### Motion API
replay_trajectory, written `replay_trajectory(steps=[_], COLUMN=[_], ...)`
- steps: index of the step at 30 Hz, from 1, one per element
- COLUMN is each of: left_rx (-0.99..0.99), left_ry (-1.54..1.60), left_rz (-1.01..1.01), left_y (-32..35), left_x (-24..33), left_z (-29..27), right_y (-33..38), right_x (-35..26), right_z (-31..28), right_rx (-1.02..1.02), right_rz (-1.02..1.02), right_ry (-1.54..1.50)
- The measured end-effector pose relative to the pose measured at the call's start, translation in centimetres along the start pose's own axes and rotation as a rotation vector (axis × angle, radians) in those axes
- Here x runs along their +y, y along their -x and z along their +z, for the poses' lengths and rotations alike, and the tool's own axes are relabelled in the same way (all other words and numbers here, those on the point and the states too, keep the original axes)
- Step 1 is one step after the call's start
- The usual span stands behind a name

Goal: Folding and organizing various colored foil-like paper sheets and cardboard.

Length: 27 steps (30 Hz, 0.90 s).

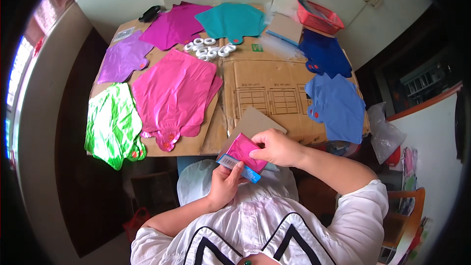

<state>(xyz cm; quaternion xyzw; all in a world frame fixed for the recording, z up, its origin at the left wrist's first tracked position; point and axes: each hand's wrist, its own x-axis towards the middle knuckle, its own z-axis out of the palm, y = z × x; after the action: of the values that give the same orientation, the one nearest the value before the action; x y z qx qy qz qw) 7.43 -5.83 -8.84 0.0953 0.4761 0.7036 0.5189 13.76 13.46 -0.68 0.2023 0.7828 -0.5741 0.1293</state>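
Note:
Just past the table's near edge, both my hands hold a small flat packet (241,149) with folded pink foil in it and a blue header card (251,174) with a barcode. My left hand (224,187) is closed on the header end, thumb on top. With thumb and fingers, my right hand (277,148) pinches the packet's upper right side. Behind the packet lies a piece of grey-brown card (261,120). Nearest on the table are flat foil balloons: a pink pile (174,91) and a shiny green one (113,122).
Around the cardboard-covered table (265,76) lie purple (123,59), magenta (177,25), teal (230,19), navy (326,54) and light blue (339,105) foil balloons. White ribbon rolls (206,50) sit in the middle. A red basket (320,20) stands at the back right.

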Motion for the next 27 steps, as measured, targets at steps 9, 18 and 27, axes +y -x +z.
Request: replay_trajectory(steps=[9, 18, 27], left_rx=[0.08, 0.133, 0.072], left_ry=[-0.009, -0.07, -0.432], left_rz=[0.027, -0.023, 0.093], left_y=[-0.7, -0.1, -0.9], left_x=[-0.3, 1.5, 6.3], left_z=[0.5, -0.3, -0.7], right_y=[-1.4, -7.1, -28.4], right_x=[-0.3, -4.6, -0.7], right_z=[-0.8, -13.1, -36.0], right_rx=[0.094, 0.024, 0.979], right_rz=[-0.256, -0.298, 0.182], right_ry=[0.631, 0.411, 0.446])
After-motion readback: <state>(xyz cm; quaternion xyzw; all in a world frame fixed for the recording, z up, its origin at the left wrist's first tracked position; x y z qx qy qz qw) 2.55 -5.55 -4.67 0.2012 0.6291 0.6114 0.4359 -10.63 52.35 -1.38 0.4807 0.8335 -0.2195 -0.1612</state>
